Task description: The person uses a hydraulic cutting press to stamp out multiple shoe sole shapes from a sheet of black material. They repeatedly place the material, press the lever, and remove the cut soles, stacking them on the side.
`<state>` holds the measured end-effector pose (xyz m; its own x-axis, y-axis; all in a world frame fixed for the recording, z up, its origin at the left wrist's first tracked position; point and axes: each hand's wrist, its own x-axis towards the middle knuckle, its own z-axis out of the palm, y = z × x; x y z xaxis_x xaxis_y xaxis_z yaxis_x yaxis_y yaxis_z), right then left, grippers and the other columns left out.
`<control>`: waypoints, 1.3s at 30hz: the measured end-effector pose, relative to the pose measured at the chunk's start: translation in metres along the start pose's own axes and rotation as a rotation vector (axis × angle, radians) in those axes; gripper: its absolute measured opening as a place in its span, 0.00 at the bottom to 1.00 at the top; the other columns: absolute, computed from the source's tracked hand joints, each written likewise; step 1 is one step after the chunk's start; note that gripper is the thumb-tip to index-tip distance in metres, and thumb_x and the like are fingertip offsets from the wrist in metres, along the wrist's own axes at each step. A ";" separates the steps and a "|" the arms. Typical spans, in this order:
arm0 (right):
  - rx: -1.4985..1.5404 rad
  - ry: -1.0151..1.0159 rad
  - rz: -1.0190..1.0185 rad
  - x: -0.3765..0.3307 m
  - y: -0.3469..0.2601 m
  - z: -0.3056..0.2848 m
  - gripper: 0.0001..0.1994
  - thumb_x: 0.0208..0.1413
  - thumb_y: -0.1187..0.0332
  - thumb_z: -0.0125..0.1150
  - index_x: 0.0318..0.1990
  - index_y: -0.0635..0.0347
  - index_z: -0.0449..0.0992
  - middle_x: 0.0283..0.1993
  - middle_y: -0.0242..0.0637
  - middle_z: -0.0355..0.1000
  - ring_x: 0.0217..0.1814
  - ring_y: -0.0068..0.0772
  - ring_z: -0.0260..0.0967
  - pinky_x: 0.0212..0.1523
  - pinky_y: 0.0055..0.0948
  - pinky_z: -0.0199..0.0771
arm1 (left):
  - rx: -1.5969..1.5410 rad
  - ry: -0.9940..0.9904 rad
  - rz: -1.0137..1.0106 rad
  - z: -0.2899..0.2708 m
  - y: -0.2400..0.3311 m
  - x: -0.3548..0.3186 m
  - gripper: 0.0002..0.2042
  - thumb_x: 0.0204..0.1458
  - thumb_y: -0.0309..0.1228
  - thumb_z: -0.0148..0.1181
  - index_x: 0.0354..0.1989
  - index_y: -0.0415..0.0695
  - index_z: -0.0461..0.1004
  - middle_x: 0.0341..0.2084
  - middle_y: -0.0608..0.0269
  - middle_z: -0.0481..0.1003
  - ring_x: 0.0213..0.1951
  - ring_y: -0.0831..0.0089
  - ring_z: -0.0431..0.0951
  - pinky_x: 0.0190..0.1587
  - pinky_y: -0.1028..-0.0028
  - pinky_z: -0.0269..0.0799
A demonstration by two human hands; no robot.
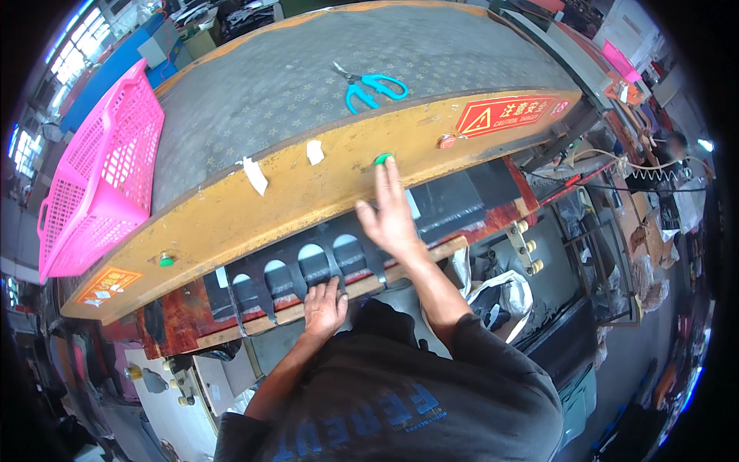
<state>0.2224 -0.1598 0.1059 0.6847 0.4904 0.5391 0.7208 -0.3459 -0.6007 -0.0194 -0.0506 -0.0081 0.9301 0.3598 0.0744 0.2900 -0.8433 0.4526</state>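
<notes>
Reaching up from the head view, the right hand stretches flat, fingers spread and holding nothing, with a fingertip at the green button on the yellow front panel of the press. The left hand rests open, palm down, on the near edge of the black sheet, which lies on the wooden board under the press head. Several rounded shapes are already cut in a row along that sheet; the stretch to the right looks uncut. Blue scissors and a pink basket sit on top, untouched.
</notes>
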 end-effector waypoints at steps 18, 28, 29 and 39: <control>-0.159 -0.355 0.040 -0.086 0.070 0.043 0.17 0.62 0.59 0.64 0.52 0.59 0.84 0.51 0.46 0.82 0.61 0.49 0.75 0.77 0.54 0.58 | 0.071 0.138 -0.080 -0.019 -0.006 0.065 0.27 0.58 0.46 0.68 0.61 0.42 0.78 0.46 0.51 0.76 0.51 0.49 0.73 0.58 0.53 0.71; 0.167 -0.292 0.313 -0.107 0.069 -0.008 0.15 0.61 0.68 0.68 0.52 0.65 0.83 0.52 0.49 0.81 0.60 0.55 0.76 0.66 0.48 0.73 | -0.209 0.054 -0.104 -0.016 0.008 0.009 0.19 0.60 0.38 0.65 0.55 0.41 0.79 0.44 0.47 0.78 0.50 0.44 0.77 0.57 0.51 0.73; 0.129 -0.220 0.292 -0.102 0.071 -0.017 0.15 0.60 0.69 0.68 0.52 0.67 0.83 0.53 0.51 0.81 0.60 0.57 0.75 0.65 0.48 0.74 | -0.284 0.115 -0.077 -0.020 0.009 -0.003 0.16 0.60 0.34 0.65 0.54 0.41 0.79 0.45 0.47 0.79 0.50 0.46 0.78 0.56 0.52 0.74; -0.441 -0.457 0.360 -0.062 0.053 0.032 0.44 0.49 0.47 0.78 0.74 0.50 0.70 0.80 0.64 0.52 0.77 0.71 0.55 0.75 0.57 0.63 | -0.059 0.353 -0.216 -0.056 -0.055 -0.087 0.17 0.59 0.31 0.64 0.56 0.38 0.80 0.60 0.42 0.75 0.65 0.42 0.72 0.70 0.50 0.65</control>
<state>0.2146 -0.1831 0.0216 0.8435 0.5372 -0.0049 0.5020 -0.7915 -0.3486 -0.1286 -0.0130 0.0106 0.7117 0.6495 0.2678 0.4468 -0.7126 0.5409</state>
